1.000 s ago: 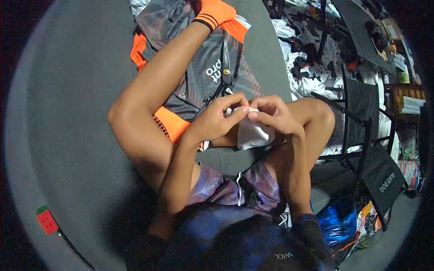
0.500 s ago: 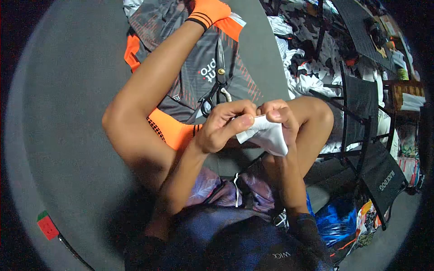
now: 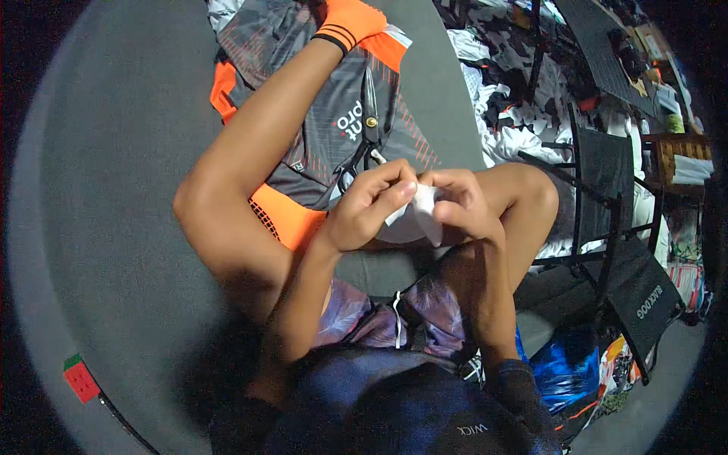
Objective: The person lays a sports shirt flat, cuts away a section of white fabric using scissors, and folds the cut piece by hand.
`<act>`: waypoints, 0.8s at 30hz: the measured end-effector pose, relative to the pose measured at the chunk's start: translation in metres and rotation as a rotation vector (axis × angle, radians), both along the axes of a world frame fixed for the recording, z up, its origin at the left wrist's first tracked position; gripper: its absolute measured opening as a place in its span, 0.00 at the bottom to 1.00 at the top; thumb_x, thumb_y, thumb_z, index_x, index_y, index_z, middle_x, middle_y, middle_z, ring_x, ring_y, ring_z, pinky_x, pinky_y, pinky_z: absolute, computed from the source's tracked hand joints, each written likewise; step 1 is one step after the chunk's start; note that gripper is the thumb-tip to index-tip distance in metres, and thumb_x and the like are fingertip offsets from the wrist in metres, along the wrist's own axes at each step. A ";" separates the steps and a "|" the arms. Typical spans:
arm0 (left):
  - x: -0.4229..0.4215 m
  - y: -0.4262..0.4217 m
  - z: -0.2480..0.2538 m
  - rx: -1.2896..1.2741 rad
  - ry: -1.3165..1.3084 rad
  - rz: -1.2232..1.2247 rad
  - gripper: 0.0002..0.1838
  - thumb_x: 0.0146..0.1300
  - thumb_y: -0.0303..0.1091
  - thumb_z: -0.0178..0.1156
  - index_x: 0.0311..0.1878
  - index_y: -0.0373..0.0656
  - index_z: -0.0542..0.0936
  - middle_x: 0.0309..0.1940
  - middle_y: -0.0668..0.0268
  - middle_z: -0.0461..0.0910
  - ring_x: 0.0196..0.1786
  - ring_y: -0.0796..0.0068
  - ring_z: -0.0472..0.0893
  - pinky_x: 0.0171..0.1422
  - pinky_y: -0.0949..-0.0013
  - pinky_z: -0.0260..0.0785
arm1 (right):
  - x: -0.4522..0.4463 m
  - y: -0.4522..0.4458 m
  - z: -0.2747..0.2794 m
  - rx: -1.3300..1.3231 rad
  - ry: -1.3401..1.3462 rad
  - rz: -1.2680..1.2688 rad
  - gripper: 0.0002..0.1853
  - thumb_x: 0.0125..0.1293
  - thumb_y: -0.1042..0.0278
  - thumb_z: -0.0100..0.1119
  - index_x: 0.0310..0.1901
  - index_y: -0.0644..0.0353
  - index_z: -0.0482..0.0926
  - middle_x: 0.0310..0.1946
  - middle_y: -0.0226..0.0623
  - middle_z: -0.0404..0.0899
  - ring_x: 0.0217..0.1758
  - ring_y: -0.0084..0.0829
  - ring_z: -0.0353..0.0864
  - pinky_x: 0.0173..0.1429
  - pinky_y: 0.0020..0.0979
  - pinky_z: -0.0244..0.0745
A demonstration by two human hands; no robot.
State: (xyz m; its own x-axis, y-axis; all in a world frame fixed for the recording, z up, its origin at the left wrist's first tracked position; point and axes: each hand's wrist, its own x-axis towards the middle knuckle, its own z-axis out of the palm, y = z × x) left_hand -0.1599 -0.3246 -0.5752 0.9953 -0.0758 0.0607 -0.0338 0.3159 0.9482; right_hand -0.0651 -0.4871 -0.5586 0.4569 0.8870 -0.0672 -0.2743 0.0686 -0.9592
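Observation:
A small white piece of cloth [image 3: 415, 221] hangs between my two hands, over my crossed legs. My left hand [image 3: 371, 205] pinches its upper edge between thumb and fingers. My right hand [image 3: 461, 205] grips the cloth's other side, its fingertips close to the left ones. Just beyond the hands, black scissors [image 3: 371, 121] lie on a dark grey garment [image 3: 326, 114] with white lettering and orange parts. Their handles are partly hidden behind my left hand. Orange socks [image 3: 353, 21] cover my feet.
Black folding chairs [image 3: 607, 163] stand at the right, with heaps of white and dark cloth [image 3: 516, 144] behind. A blue plastic bag [image 3: 565, 371] lies at the lower right. A red and green object [image 3: 81, 379] with a dark strap is at the lower left.
The white cloth was raised and spread toward the right hand, and now hangs lower and more bunched between the hands. More of the scissors shows than one second ago.

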 end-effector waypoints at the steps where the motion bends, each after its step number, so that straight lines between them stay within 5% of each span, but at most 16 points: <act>1: 0.000 -0.001 0.001 0.001 -0.001 0.000 0.11 0.69 0.37 0.48 0.32 0.42 0.68 0.25 0.76 0.62 0.30 0.87 0.61 0.35 0.80 0.56 | 0.002 -0.001 -0.002 -0.031 -0.035 0.083 0.14 0.61 0.60 0.59 0.29 0.65 0.75 0.23 0.25 0.72 0.29 0.14 0.68 0.30 0.21 0.62; 5: 0.002 -0.004 0.012 0.042 -0.044 0.069 0.12 0.68 0.37 0.50 0.32 0.40 0.67 0.25 0.75 0.62 0.30 0.86 0.62 0.35 0.78 0.57 | 0.002 -0.002 -0.009 -0.072 -0.009 0.088 0.05 0.59 0.73 0.59 0.29 0.65 0.75 0.24 0.24 0.72 0.28 0.13 0.67 0.30 0.20 0.62; 9: -0.001 0.000 0.019 0.313 0.055 -0.010 0.14 0.66 0.40 0.53 0.28 0.41 0.68 0.25 0.72 0.64 0.31 0.82 0.63 0.36 0.76 0.56 | 0.005 -0.003 -0.009 0.014 -0.017 0.102 0.07 0.59 0.72 0.56 0.27 0.65 0.75 0.21 0.23 0.71 0.26 0.12 0.66 0.29 0.19 0.59; 13: 0.000 -0.003 0.017 0.412 -0.135 -0.007 0.16 0.64 0.38 0.55 0.24 0.40 0.68 0.23 0.70 0.64 0.29 0.78 0.63 0.34 0.73 0.57 | 0.005 -0.007 -0.010 0.000 0.084 0.119 0.09 0.57 0.69 0.55 0.23 0.64 0.73 0.19 0.24 0.69 0.24 0.13 0.64 0.26 0.20 0.56; 24: -0.009 -0.016 0.022 -0.141 -0.099 0.013 0.21 0.61 0.41 0.54 0.17 0.39 0.65 0.21 0.69 0.63 0.28 0.77 0.61 0.35 0.70 0.54 | -0.027 0.001 0.010 0.177 0.402 -0.159 0.16 0.47 0.59 0.55 0.14 0.61 0.67 0.14 0.31 0.67 0.17 0.20 0.61 0.22 0.23 0.52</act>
State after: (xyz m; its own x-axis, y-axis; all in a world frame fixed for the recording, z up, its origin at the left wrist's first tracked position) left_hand -0.1685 -0.3404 -0.5533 0.9848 -0.0466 0.1675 -0.1298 0.4444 0.8864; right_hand -0.0923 -0.4862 -0.5489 0.5566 0.8220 -0.1203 -0.5947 0.2931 -0.7486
